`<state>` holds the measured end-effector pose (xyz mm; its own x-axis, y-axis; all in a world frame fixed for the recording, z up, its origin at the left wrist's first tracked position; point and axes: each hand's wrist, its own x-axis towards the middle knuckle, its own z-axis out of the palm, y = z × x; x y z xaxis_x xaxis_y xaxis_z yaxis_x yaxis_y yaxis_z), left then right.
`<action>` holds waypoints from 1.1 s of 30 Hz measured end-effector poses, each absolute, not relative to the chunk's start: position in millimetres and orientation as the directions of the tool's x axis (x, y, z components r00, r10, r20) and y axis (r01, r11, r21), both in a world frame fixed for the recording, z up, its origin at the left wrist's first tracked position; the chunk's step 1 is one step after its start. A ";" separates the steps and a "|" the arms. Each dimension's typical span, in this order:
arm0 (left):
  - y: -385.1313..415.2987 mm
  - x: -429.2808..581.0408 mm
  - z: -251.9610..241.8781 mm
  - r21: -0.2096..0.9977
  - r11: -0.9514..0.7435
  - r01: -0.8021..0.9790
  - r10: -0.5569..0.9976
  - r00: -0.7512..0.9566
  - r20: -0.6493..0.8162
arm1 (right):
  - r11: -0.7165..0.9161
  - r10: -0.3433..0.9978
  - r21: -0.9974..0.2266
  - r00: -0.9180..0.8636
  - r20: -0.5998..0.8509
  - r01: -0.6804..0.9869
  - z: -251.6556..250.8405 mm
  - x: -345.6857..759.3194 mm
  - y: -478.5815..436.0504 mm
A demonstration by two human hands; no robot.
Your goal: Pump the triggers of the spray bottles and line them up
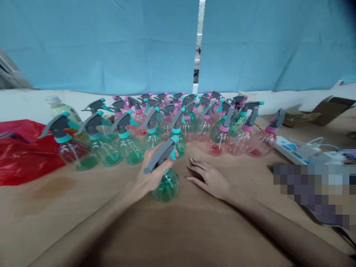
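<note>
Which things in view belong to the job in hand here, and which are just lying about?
Likely part of the job:
held green bottle, in the left hand
right hand, open beside it
other green bottles
pink bottles

Seemingly just lying about:
red bag
white-capped bottle
power strip
cardboard box

A light blue covering [111, 44], faintly creased, fills the upper part of the frame from side to side, split right of centre by a narrow, bright vertical strip [198, 44] with dark patches. Beneath its lower edge runs a white band of wall [27, 104], and a greyish structure [12, 72], too blurred to identify, juts in at the upper left. A brown tabletop [41, 218] spreads across the lower frame under soft light, with a darker brownish stain [52, 187] towards the left.
</note>
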<state>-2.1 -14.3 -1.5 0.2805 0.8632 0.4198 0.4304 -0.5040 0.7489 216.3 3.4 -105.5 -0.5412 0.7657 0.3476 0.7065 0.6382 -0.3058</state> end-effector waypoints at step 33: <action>-14.5 2.1 -6.0 0.794 -0.450 0.408 0.893 0.217 0.395 | 0.628 0.775 -0.317 -0.537 0.332 0.711 -100.9 215.9 1.0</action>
